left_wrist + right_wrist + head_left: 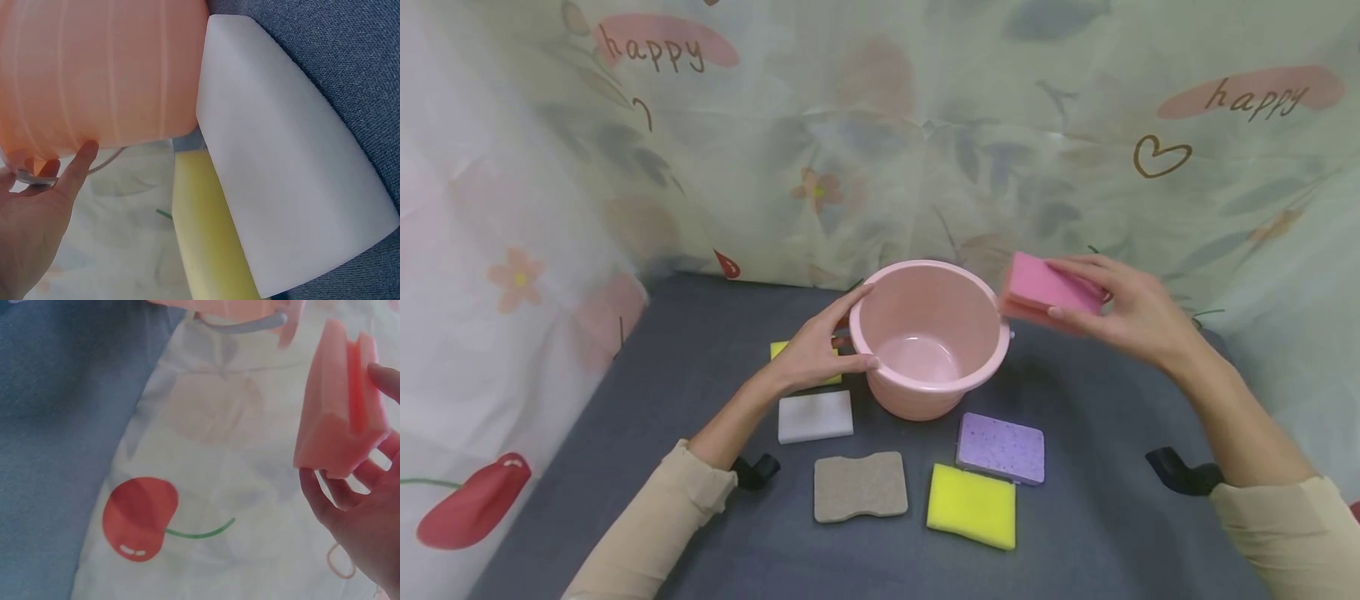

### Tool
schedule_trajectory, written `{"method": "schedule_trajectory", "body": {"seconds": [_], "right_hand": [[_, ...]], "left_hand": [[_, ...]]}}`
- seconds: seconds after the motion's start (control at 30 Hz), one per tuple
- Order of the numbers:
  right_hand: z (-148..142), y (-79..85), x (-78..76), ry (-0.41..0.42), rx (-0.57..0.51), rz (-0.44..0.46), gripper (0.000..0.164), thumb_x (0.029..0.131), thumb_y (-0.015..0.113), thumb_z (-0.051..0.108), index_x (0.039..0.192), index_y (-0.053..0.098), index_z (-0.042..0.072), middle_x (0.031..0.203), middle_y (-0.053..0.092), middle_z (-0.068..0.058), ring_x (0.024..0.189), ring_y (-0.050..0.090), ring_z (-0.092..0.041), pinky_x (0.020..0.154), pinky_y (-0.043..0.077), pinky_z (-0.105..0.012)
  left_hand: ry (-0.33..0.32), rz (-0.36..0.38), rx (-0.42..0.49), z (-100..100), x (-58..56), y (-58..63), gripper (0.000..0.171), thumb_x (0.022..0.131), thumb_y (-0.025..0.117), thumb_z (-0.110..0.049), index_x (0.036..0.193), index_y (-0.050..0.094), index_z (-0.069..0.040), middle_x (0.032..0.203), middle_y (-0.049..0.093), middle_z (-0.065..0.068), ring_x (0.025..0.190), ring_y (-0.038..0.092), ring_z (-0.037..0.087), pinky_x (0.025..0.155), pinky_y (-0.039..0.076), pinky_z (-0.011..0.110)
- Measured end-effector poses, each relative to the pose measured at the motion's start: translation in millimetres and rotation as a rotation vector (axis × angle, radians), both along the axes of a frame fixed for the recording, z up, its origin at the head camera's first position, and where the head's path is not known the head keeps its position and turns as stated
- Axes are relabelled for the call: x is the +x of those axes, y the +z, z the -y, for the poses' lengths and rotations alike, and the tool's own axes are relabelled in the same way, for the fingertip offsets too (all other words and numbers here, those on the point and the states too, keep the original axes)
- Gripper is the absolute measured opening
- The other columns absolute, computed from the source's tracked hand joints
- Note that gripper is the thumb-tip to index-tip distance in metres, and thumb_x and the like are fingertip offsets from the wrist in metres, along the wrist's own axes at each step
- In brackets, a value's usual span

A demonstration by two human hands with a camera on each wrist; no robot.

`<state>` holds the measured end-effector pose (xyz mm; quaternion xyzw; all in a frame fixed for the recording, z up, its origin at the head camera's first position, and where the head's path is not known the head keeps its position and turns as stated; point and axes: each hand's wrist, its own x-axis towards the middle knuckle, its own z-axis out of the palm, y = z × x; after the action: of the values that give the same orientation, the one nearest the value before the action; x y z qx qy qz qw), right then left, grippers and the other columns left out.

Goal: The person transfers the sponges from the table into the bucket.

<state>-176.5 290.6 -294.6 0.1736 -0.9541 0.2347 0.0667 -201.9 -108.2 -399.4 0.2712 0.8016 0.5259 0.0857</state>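
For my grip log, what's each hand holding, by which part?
The left hand holds the bucket by its rim; the right hand holds the pink sponge by its edges.

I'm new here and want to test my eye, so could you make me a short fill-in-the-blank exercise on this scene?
1. In the head view, the left hand touches a bucket coloured ____.
2. The right hand holds a pink sponge, and the number of sponges visible inside the bucket is ____.
3. The nearest sponge to the purple sponge is ____ in colour.
4. In the left wrist view, the largest block is ____ in colour.

Missing words: pink; zero; yellow; white.
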Motion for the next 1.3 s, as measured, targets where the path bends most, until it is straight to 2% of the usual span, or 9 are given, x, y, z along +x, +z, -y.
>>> {"method": "schedule_trajectory", "body": {"seconds": [0.13, 0.3, 0.7, 0.87, 0.97, 1.13, 1.3], "right_hand": [[8.8, 2.7, -2.6, 0.042, -0.013, -0.036, 0.065, 0.083, 0.080, 0.036, 0.141, 0.058, 0.019, 0.137, 0.055, -0.010, 0.114, 0.052, -0.031, 0.080, 0.044, -0.048], [21.2, 5.7, -5.5, 0.085, -0.026, -0.064, 0.062, 0.082, 0.081, 0.033, 0.138, 0.061, 0.016, 0.133, 0.056, -0.008, 0.111, 0.053, -0.028, 0.079, 0.047, -0.045], [44.9, 11.0, -11.6, 0.170, -0.045, -0.042, 0.057, 0.082, 0.082, 0.035, 0.134, 0.065, 0.019, 0.131, 0.058, -0.003, 0.110, 0.052, -0.023, 0.080, 0.046, -0.043], [54.7, 11.1, -15.3, 0.201, -0.048, -0.032, 0.054, 0.082, 0.082, 0.037, 0.131, 0.067, 0.021, 0.133, 0.059, -0.002, 0.120, 0.051, -0.025, 0.092, 0.044, -0.051], [61.8, 11.3, -17.9, 0.225, -0.047, -0.024, 0.053, 0.083, 0.080, 0.037, 0.131, 0.067, 0.021, 0.135, 0.060, -0.002, 0.127, 0.047, -0.028, 0.100, 0.039, -0.056], [73.5, 9.8, -21.8, 0.267, -0.050, -0.013, 0.053, 0.082, 0.082, 0.031, 0.132, 0.066, 0.020, 0.135, 0.059, -0.002, 0.128, 0.048, -0.027, 0.102, 0.039, -0.054], [84.1, 5.3, -25.0, 0.283, -0.048, 0.024, 0.055, 0.080, 0.084, 0.026, 0.132, 0.066, 0.017, 0.133, 0.060, -0.003, 0.128, 0.049, -0.025, 0.102, 0.042, -0.052]], "left_hand": [[0.000, 0.006, 0.010, -0.3, -0.4, -0.7, 0.101, 0.080, 0.083, -0.039, 0.159, 0.021, -0.030, 0.159, 0.029, 0.001, 0.135, 0.046, 0.024, 0.102, 0.047, 0.048], [0.001, 0.011, 0.015, -0.2, 0.1, -0.7, 0.100, 0.080, 0.083, -0.037, 0.159, 0.021, -0.031, 0.159, 0.029, 0.001, 0.135, 0.046, 0.023, 0.102, 0.048, 0.045], [-0.001, 0.025, 0.031, -0.4, -0.3, -2.7, 0.102, 0.080, 0.084, -0.038, 0.159, 0.020, -0.032, 0.159, 0.030, 0.001, 0.137, 0.045, 0.023, 0.102, 0.047, 0.046], [-0.002, 0.023, 0.036, -0.6, 0.1, -2.0, 0.102, 0.080, 0.084, -0.038, 0.159, 0.020, -0.033, 0.159, 0.030, 0.002, 0.137, 0.045, 0.024, 0.103, 0.046, 0.049], [-0.003, 0.027, 0.037, -0.6, 0.6, -1.3, 0.102, 0.079, 0.084, -0.040, 0.159, 0.020, -0.034, 0.159, 0.030, 0.001, 0.137, 0.045, 0.023, 0.103, 0.046, 0.048], [0.001, 0.029, 0.032, -0.7, 0.5, -1.3, 0.103, 0.079, 0.084, -0.043, 0.159, 0.020, -0.034, 0.159, 0.030, 0.001, 0.137, 0.045, 0.023, 0.103, 0.047, 0.044], [0.004, 0.030, 0.035, -0.7, 0.4, -1.5, 0.103, 0.078, 0.083, -0.045, 0.159, 0.020, -0.034, 0.158, 0.031, 0.003, 0.135, 0.046, 0.023, 0.102, 0.047, 0.047]]}}
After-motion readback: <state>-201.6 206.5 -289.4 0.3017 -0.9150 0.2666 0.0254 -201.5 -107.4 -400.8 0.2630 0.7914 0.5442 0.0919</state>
